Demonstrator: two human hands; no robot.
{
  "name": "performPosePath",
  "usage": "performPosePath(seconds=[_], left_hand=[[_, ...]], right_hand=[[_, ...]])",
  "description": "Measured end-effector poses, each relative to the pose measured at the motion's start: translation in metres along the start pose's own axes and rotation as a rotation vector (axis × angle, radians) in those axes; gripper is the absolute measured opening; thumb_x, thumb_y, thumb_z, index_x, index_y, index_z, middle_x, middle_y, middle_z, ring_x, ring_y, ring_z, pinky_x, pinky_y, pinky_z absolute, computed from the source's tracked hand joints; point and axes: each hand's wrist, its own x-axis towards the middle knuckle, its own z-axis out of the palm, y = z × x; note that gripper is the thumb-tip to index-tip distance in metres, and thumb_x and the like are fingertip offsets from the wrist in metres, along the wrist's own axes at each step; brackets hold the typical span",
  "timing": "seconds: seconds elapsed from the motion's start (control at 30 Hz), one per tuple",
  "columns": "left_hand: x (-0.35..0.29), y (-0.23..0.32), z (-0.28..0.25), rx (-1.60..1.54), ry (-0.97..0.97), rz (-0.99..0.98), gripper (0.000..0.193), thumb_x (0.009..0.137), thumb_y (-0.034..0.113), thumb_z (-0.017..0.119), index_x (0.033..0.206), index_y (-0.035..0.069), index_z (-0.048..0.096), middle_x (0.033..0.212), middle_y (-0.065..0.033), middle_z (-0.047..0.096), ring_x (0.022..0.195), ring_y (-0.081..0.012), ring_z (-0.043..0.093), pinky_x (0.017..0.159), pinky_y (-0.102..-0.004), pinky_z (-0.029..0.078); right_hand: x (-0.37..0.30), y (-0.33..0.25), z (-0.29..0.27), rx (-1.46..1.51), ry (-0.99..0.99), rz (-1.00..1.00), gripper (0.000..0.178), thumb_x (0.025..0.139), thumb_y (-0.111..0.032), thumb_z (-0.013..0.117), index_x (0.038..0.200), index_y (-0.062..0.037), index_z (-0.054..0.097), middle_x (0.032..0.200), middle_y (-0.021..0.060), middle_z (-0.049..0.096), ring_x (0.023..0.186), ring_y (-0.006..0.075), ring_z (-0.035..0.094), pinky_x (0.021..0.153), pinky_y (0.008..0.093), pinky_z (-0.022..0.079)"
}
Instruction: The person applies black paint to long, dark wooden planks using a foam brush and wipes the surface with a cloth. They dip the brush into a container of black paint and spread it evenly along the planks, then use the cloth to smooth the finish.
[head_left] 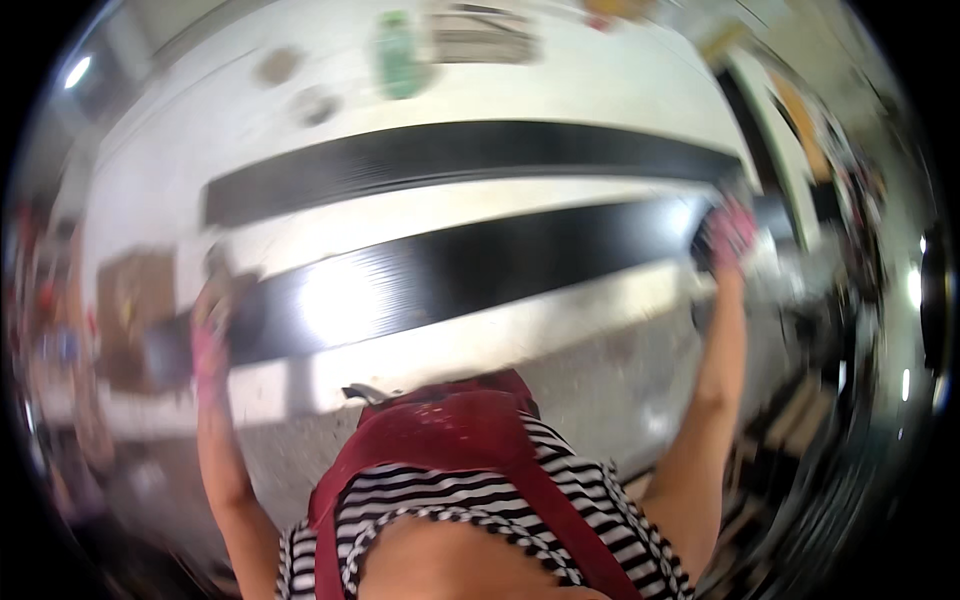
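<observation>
A long, glossy black board [480, 252] slants across the near side of a white table [480, 98], its left end closer to me. My left hand [212, 318], in a pinkish glove, grips this board near its left end. Near the right end my right hand [728, 235], in a pink and dark glove, has hold of it too. Motion smears both hands, so single fingers are hard to make out. Just beyond lies a second black board [470, 155], flat on the table and apart from the first along most of its length.
A green bottle [397, 55] and a brown cardboard piece [482, 32] are at the table's far side. Two small round things [315, 105] lie at the far left. Brown cardboard [135, 300] is beside my left hand. Stacked dark pieces [790, 425] stand low at the right.
</observation>
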Motion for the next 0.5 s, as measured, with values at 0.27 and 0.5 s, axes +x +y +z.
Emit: performPosePath(seconds=[0.27,0.5], left_hand=[[0.034,0.053,0.039,-0.160,0.197,0.217,0.066,0.088,0.056,0.048,0.123,0.001,0.053,0.115,-0.0099,0.063,0.100,-0.0140,0.054,0.091,-0.0280,0.039],[-0.067,0.106,0.106,-0.599,0.342,0.287,0.090,0.082,0.064,0.058,0.142,0.004,0.030,0.128,-0.0194,0.052,0.119,-0.0235,0.050,0.105,-0.0374,0.035]], right_hand=[[0.060,-0.131,-0.083,1.187,-0.617,0.056,0.036,0.086,-0.025,0.064,0.110,0.0012,0.064,0.100,0.0086,0.067,0.096,0.0184,0.060,0.090,0.0286,0.043],[0.080,-0.259,-0.171,1.630,-1.095,-0.534,0.054,0.075,-0.044,0.068,0.096,0.0052,0.067,0.096,0.0165,0.065,0.096,0.0251,0.058,0.088,0.0343,0.043]])
